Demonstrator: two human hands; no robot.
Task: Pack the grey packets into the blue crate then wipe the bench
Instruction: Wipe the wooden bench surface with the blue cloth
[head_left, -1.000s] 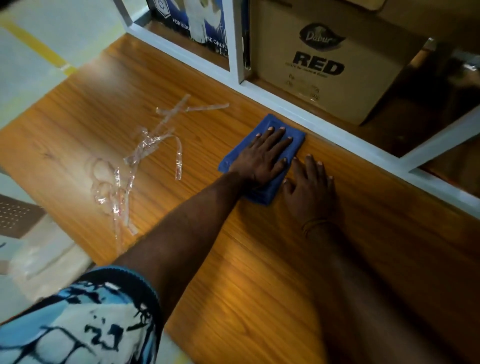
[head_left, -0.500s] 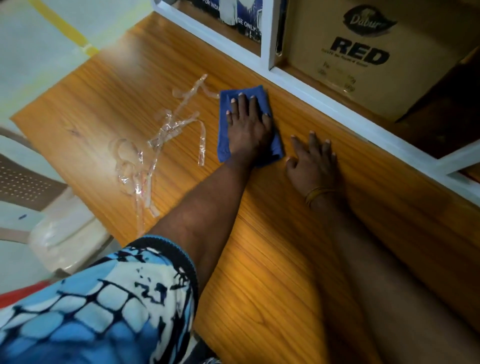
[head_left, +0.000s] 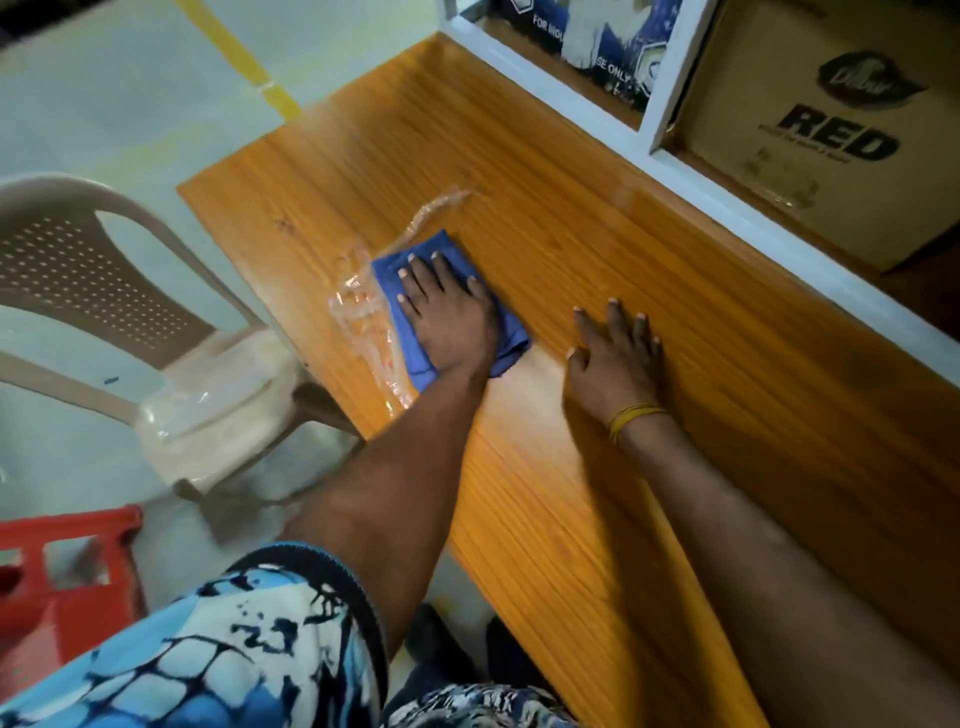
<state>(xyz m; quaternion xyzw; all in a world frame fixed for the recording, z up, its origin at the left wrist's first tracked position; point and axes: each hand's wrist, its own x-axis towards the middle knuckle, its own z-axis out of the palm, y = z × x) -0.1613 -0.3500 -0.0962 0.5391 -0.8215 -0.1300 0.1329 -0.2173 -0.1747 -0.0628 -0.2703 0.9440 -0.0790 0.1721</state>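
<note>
My left hand (head_left: 445, 310) lies flat with straight fingers on a folded blue cloth (head_left: 396, 291), pressing it onto the wooden bench (head_left: 597, 244). The cloth's left edge touches a bunch of clear plastic strips (head_left: 363, 317) near the bench's front left edge. To the right of the cloth, my right hand (head_left: 615, 356) rests flat on the bare wood with its fingers spread and nothing in it. No grey packets or blue crate show in view.
A beige plastic chair (head_left: 104, 291) stands left of the bench, with clear plastic on its seat. A red crate (head_left: 67, 566) sits on the floor at lower left. Behind the bench runs a white shelf frame (head_left: 769, 234) holding a cardboard box (head_left: 831, 130).
My left hand has slid the cloth leftward and toward the front edge, into the plastic strips, bunching them together. My right hand has stayed flat on the wood.
</note>
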